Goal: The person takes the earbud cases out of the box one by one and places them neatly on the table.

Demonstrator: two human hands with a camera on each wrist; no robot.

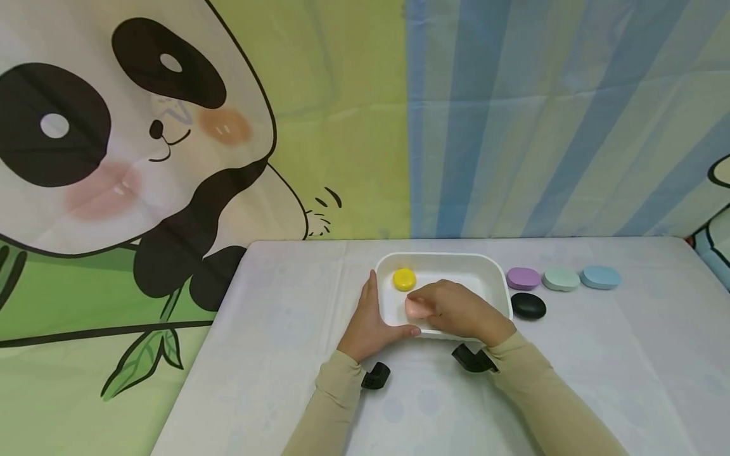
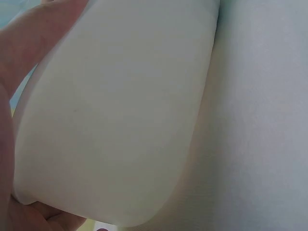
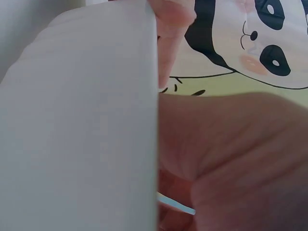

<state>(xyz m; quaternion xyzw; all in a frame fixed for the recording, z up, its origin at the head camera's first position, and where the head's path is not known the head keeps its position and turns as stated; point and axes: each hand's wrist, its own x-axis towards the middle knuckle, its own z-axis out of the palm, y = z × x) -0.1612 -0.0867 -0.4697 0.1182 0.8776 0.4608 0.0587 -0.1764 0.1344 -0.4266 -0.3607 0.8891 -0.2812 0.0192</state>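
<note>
A white rectangular tray (image 1: 490,275) sits on the table. At its left front corner my left hand (image 1: 367,329) holds it, thumb along the front rim and fingers at the left wall. In the left wrist view the tray's outer wall (image 2: 115,110) fills the middle. Inside the tray, the fingers of my right hand (image 1: 462,310) grip a peach-pink rounded piece (image 1: 418,309), partly covered by them. Behind it lies a yellow round piece (image 1: 404,279). In the right wrist view the tray's wall (image 3: 86,120) hides much of my right hand (image 3: 231,149).
Right of the tray, purple (image 1: 523,278), mint-green (image 1: 561,279) and light-blue (image 1: 601,277) oval pieces lie in a row. A black oval piece (image 1: 528,306) lies in front of the purple one. A panda-printed cloth (image 1: 342,126) hangs behind the white-covered table (image 1: 274,354).
</note>
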